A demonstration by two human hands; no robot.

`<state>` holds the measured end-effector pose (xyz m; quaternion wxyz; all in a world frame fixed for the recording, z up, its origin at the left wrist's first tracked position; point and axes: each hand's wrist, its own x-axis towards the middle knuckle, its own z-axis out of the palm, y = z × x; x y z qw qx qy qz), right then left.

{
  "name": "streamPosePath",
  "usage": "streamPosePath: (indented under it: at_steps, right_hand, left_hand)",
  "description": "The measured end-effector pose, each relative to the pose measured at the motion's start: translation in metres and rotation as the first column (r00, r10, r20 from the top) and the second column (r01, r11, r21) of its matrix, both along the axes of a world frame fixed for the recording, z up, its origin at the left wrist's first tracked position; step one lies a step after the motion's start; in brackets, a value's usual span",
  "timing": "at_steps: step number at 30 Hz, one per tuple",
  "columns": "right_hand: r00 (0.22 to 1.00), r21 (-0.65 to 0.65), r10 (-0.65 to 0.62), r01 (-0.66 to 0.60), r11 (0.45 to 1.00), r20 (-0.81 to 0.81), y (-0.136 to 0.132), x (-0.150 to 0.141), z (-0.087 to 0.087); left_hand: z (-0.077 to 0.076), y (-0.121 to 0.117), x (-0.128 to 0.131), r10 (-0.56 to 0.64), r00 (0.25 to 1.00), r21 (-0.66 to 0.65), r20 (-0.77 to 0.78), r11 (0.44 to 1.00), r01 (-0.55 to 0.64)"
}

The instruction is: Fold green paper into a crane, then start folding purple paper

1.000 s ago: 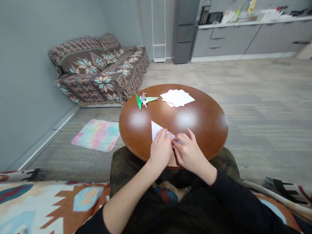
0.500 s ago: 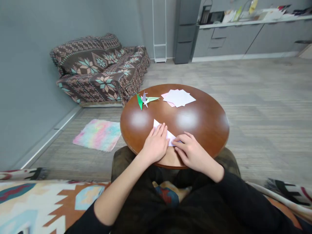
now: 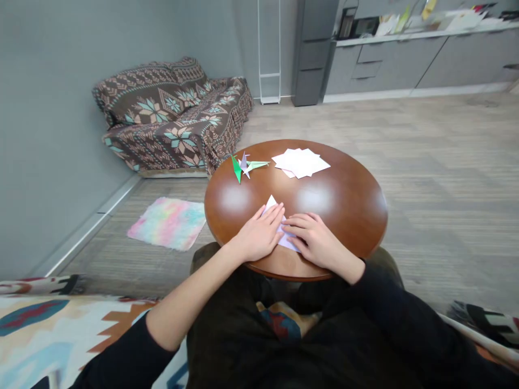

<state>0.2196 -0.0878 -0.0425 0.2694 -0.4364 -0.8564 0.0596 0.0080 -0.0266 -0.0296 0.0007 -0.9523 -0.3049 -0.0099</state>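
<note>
A pale lilac folded paper (image 3: 287, 242) lies on the near part of the round brown table (image 3: 344, 210), its pointed tip facing away from me. My left hand (image 3: 261, 231) rests flat across its left side, fingers stretched out. On the right edge of the paper lie the fingertips of my right hand (image 3: 314, 237), with the fingers extended and slightly bent. Both hands cover much of the sheet, so its full outline is hidden.
Folded paper cranes in green (image 3: 237, 170), lilac (image 3: 244, 162) and pale green (image 3: 257, 165) stand at the table's far left. A fanned stack of paper sheets (image 3: 300, 163) lies at the far middle. Beyond are a covered sofa (image 3: 174, 113) and a fluffy rug (image 3: 168, 222).
The paper has turned so its tip points more directly away from me. My left hand has flattened out on it, and my right hand has gone from pinching its corner to lying along its edge.
</note>
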Motion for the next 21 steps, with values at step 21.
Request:
streamPosePath:
  at_steps: [21]
  right_hand:
    - [0.991,-0.136,-0.003,0.022,0.990,0.134,-0.007,-0.025,0.012]
  left_hand:
    - [0.005,0.001,-0.001,0.200,0.980,-0.041,0.027,0.979,-0.198]
